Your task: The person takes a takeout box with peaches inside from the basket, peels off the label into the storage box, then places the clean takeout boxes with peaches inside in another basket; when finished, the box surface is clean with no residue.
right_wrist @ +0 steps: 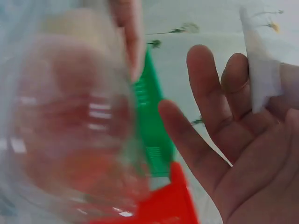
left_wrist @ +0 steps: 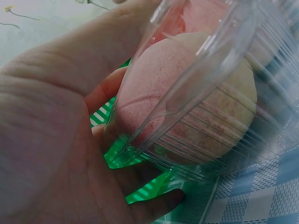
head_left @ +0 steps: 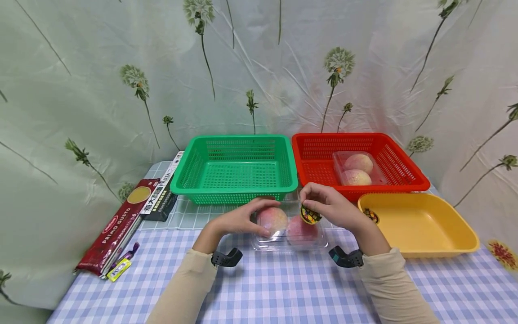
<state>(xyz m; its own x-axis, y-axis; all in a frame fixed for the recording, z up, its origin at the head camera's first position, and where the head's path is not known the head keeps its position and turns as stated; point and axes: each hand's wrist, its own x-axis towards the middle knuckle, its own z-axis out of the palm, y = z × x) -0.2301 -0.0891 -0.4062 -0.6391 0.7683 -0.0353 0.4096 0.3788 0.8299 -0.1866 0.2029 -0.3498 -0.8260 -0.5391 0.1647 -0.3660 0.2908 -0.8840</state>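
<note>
A clear plastic box (head_left: 269, 246) with two pinkish peaches, one of them the left peach (head_left: 272, 220), sits on the checked cloth in the head view. My left hand (head_left: 238, 219) grips the box's left end, thumb at the front and fingers round the back. Over the box's right part, my right hand (head_left: 337, 210) pinches a round black-and-yellow sticker (head_left: 310, 215) between thumb and index finger. The right wrist view shows the pale back of the sticker (right_wrist: 264, 74) and the other fingers spread. Up close in the left wrist view, a peach (left_wrist: 182, 98) shows through the ribbed plastic.
Behind the box stand a green basket (head_left: 234, 196) and a red basket (head_left: 319, 173) holding another box of peaches (head_left: 358, 168). A yellow tray (head_left: 429, 225) with a round sticker (head_left: 371, 216) lies right. Pasta packs (head_left: 121, 225) and small wrapped sweets (head_left: 119, 270) lie left.
</note>
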